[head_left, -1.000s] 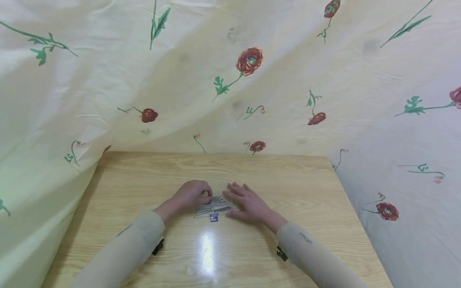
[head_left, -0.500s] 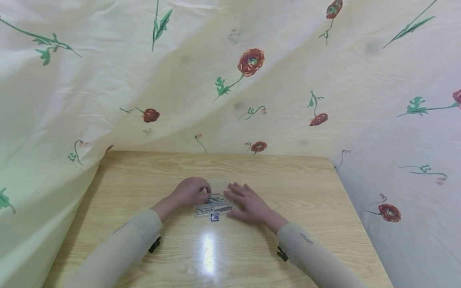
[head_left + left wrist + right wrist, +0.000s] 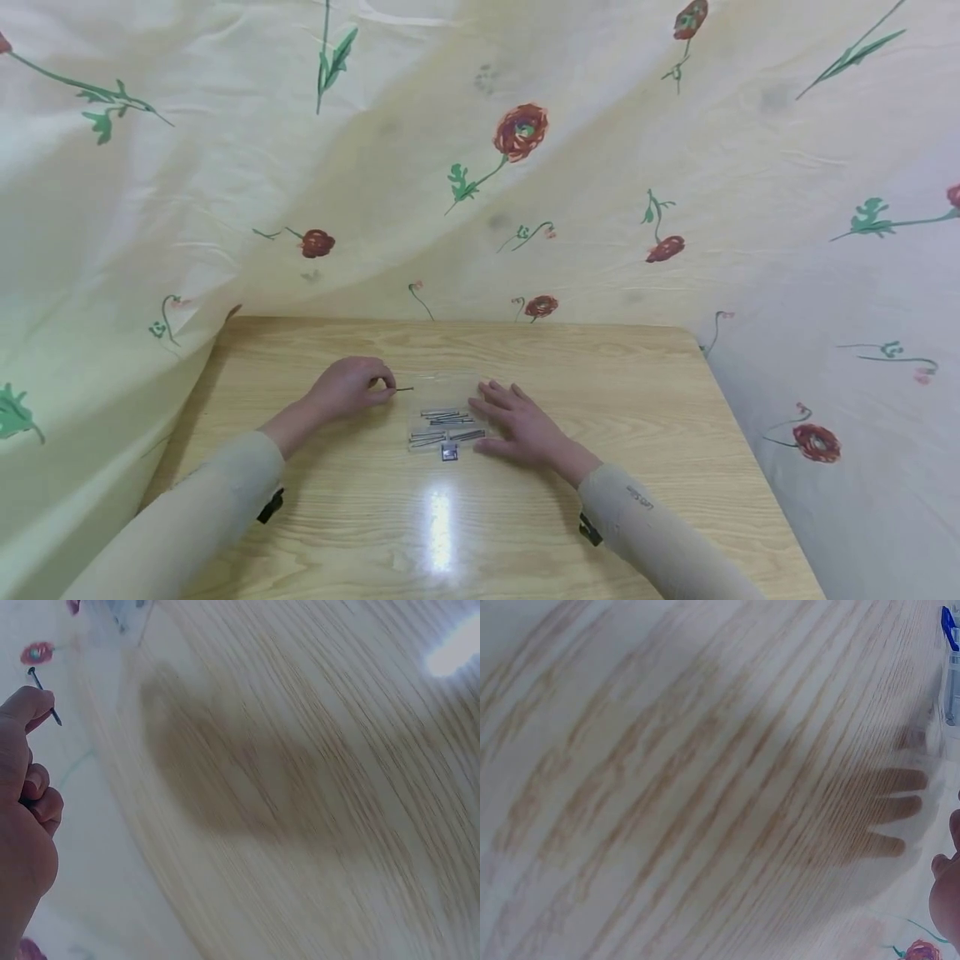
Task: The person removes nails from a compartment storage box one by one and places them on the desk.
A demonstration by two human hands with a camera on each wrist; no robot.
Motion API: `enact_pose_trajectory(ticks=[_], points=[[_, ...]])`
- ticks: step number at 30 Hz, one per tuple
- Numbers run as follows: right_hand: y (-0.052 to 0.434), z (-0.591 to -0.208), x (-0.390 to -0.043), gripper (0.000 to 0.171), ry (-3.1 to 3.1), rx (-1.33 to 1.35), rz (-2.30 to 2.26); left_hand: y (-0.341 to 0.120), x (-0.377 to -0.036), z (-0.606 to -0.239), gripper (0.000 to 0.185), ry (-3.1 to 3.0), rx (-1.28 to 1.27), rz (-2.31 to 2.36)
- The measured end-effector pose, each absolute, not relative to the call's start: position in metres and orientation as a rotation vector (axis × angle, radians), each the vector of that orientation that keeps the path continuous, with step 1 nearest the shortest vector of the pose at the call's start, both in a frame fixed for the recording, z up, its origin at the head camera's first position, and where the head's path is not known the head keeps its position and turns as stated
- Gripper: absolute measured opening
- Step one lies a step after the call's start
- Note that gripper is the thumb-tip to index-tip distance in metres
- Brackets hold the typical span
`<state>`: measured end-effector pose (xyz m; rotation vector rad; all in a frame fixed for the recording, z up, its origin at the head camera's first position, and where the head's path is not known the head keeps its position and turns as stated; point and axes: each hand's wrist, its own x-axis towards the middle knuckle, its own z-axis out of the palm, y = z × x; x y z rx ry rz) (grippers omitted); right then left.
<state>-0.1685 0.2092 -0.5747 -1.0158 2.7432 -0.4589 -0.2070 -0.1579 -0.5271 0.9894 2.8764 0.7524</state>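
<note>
A thin dark nail (image 3: 403, 388) juts from the left hand (image 3: 347, 389), pinched in a tight fingertip grip, its long axis level and pointing right, above the tabletop (image 3: 315, 508) middle. Just right lies a clear packet of nails (image 3: 447, 426); the right hand (image 3: 520, 424) rests flat beside it, fingers straight. Bare wood lies toward every edge.
</note>
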Motion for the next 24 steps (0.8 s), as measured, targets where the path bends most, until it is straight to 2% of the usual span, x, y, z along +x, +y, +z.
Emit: enact_pose_trajectory(ticks=[15,24], points=[[0.212,-0.572,-0.166,0.079,2.746,-1.04,-0.474,-0.217,-0.196,-0.555,0.004,2.953,0.68,0.739],[0.213,-0.574,-0.167,0.08,2.742,-1.025,-0.445,-0.225,-0.195,-0.562,0.005,2.998,0.773,0.645]])
